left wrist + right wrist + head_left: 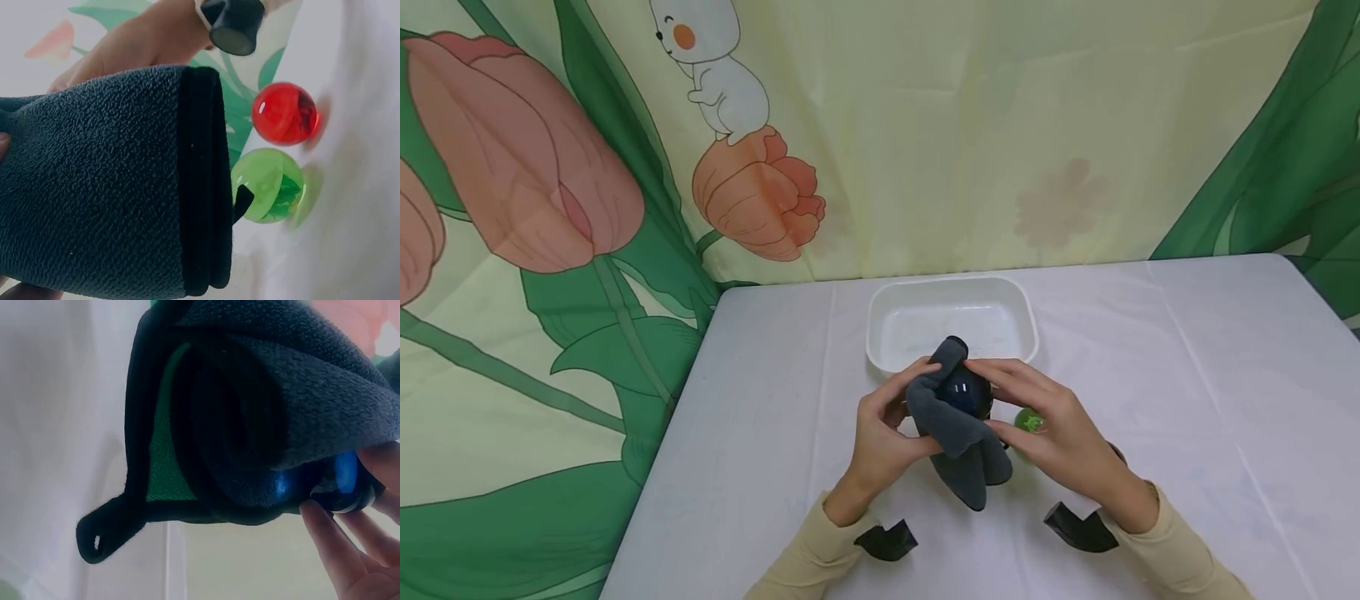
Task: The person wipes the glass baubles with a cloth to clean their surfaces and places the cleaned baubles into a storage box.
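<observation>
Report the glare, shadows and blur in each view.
Head: small white glints on the dark ball; left wrist: highlights on the red ball and green ball, tinted shadows beside both, white table soft; right wrist: bluish glare on the dark ball, deep shadow inside the folded cloth, hazy background.

Head view, centre: slate-grey cloth, black-edged; dark blue ball. Above these: white tray. Left wrist view, right of centre: red ball, green ball. Head view, left: cream backdrop, printed with pink-orange tulips, green leaves.
</observation>
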Available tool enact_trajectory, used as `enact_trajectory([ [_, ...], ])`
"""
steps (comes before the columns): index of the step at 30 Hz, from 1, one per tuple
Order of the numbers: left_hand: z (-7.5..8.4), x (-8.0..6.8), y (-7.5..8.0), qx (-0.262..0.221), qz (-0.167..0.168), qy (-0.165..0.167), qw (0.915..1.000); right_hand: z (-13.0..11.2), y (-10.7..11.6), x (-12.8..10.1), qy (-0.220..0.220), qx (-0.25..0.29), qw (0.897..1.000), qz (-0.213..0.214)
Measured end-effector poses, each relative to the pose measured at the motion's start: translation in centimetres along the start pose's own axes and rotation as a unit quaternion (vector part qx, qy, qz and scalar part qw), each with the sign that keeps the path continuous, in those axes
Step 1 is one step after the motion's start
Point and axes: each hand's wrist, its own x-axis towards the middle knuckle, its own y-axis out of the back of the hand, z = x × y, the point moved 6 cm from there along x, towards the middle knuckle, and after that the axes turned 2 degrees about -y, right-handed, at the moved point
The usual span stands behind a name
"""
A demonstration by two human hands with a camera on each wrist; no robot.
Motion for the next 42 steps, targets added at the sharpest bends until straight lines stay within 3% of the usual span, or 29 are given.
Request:
enact_trajectory([
  [11, -0.1, 0.3, -0.2, 0.017, -0.006, 0.013, 0.9998, -0.1, 0.5, 0.3, 0.008, 0.018, 1.000, -0.010],
  [20, 0.1, 0.0, 0.0, 0.029, -0.012, 0.026, 0.9992, 0.7, 0.7, 0.5, -0.038, 0.052, 0.997, -0.029],
  [26, 0.0, -0.4, 0.7, 0.023, 0.006, 0.042, 0.9989, 1.1, 0.9, 0.8, -0.055, 0.048, 0.997, -0.018],
  [42, -0.2, -2.7, 2.8, 0.021, 0.024, 0.034, 0.9989, 1.9, 0.6, 3.8, -0.095, -0.007, 0.995, -0.014],
])
